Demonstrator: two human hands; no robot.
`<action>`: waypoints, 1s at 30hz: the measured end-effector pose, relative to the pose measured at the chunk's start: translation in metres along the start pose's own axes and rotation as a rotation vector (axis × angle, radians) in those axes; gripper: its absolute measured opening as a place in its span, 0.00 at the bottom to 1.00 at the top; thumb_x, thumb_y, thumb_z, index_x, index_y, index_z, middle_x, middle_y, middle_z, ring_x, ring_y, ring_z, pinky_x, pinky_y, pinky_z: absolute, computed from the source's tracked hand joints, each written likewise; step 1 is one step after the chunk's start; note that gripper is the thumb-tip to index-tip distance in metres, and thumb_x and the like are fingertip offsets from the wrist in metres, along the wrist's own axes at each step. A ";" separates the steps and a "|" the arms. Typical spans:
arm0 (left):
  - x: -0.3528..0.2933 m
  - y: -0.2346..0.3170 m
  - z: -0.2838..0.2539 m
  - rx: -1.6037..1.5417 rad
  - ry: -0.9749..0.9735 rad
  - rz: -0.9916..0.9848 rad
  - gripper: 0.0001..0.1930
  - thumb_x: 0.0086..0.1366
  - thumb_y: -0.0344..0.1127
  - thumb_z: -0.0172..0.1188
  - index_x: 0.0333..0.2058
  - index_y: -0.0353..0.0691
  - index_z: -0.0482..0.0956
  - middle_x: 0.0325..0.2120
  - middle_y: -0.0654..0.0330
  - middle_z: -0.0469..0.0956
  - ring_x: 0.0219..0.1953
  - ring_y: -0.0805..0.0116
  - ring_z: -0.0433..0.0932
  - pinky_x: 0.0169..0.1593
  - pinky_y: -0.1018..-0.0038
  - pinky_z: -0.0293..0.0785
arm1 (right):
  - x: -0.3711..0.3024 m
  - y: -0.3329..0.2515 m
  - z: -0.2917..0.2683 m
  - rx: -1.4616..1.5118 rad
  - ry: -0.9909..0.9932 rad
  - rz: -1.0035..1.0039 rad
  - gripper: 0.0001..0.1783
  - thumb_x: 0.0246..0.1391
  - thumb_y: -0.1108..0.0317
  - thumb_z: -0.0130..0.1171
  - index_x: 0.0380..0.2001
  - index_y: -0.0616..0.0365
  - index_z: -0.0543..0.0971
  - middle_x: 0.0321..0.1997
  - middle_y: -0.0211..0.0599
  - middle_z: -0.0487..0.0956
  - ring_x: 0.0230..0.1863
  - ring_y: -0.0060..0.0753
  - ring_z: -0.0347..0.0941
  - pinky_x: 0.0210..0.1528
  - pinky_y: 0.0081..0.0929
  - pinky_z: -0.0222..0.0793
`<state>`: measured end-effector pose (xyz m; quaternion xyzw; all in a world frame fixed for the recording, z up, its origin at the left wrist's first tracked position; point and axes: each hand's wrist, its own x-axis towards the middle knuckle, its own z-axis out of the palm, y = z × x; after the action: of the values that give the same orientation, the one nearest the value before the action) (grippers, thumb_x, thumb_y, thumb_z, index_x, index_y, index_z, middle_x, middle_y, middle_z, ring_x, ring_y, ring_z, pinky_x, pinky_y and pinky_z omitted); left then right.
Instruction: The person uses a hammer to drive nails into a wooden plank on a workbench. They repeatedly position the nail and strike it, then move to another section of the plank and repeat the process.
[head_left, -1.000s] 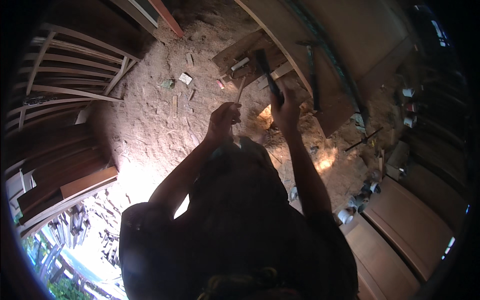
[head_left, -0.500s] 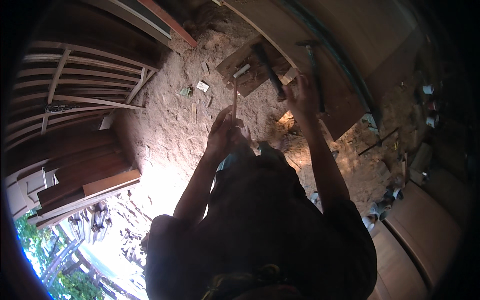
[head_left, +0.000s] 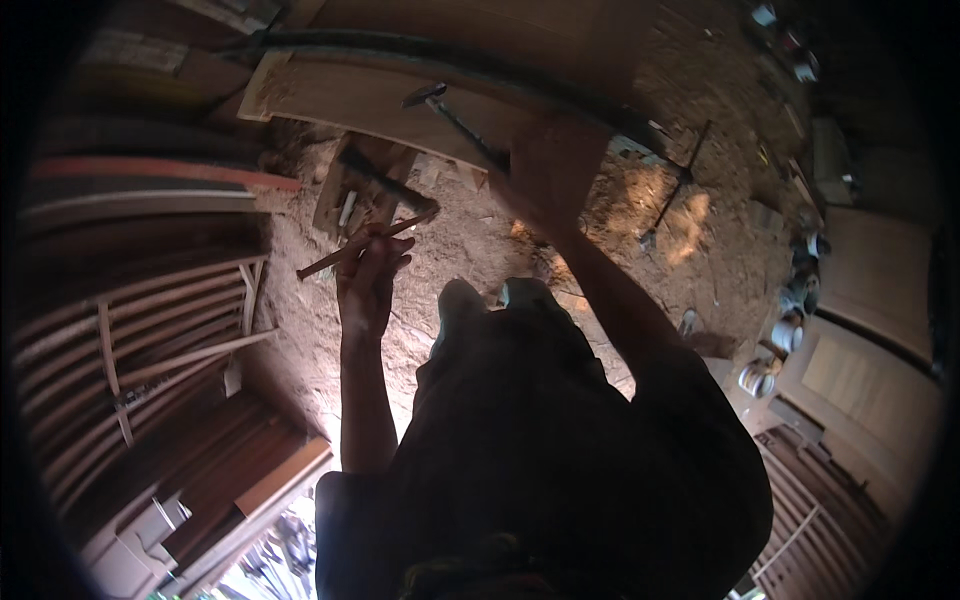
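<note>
My left hand (head_left: 368,285) pinches a thin wooden stick (head_left: 325,264), which slants up to the right. My right hand (head_left: 532,200) is closed around the end of the handle of a hammer (head_left: 462,127); the fingers are dark and partly hidden. The hammer's head is over a large wooden board (head_left: 340,100). Beyond the stick, a dark rod-shaped tool (head_left: 380,178) lies across a flat wood piece (head_left: 332,188), beside a small pale cylinder (head_left: 347,208).
Sawdust covers the ground (head_left: 640,190). A long dark bar (head_left: 400,45) crosses the board. At left stands a slatted wooden frame (head_left: 180,330); a red-edged plank (head_left: 160,168) is above it. Several cans (head_left: 760,375) and wooden panels (head_left: 850,370) are at right.
The view has turned, so the scene appears rotated counterclockwise. My left hand has swung the stick from upright to slanting. My right hand has gone from beside the hammer to its handle end.
</note>
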<state>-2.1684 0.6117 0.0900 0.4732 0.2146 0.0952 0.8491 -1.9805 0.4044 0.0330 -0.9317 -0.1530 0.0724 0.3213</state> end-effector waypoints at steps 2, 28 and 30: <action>0.030 -0.004 0.021 0.301 -0.073 0.051 0.17 0.73 0.38 0.56 0.55 0.37 0.78 0.42 0.60 0.81 0.41 0.69 0.79 0.49 0.70 0.77 | -0.047 0.027 -0.004 0.275 0.278 -0.159 0.20 0.58 0.56 0.62 0.42 0.64 0.81 0.28 0.50 0.82 0.32 0.56 0.80 0.35 0.48 0.74; 0.194 -0.098 0.179 0.739 -0.493 0.080 0.15 0.71 0.39 0.61 0.47 0.32 0.79 0.39 0.55 0.83 0.43 0.68 0.85 0.46 0.72 0.84 | -0.293 0.158 -0.069 0.333 0.414 0.797 0.23 0.62 0.52 0.66 0.25 0.63 0.78 0.17 0.24 0.67 0.22 0.19 0.57 0.25 0.28 0.53; 0.192 -0.086 0.186 0.967 -0.655 0.186 0.14 0.71 0.39 0.61 0.47 0.33 0.80 0.38 0.56 0.83 0.39 0.70 0.84 0.45 0.73 0.82 | -0.283 0.150 -0.076 0.319 0.423 0.766 0.23 0.63 0.52 0.65 0.26 0.63 0.78 0.17 0.24 0.66 0.23 0.18 0.57 0.25 0.28 0.53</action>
<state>-1.9166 0.4944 0.0500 0.8280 -0.0821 -0.0905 0.5472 -2.1939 0.1546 0.0102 -0.8544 0.2840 0.0167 0.4347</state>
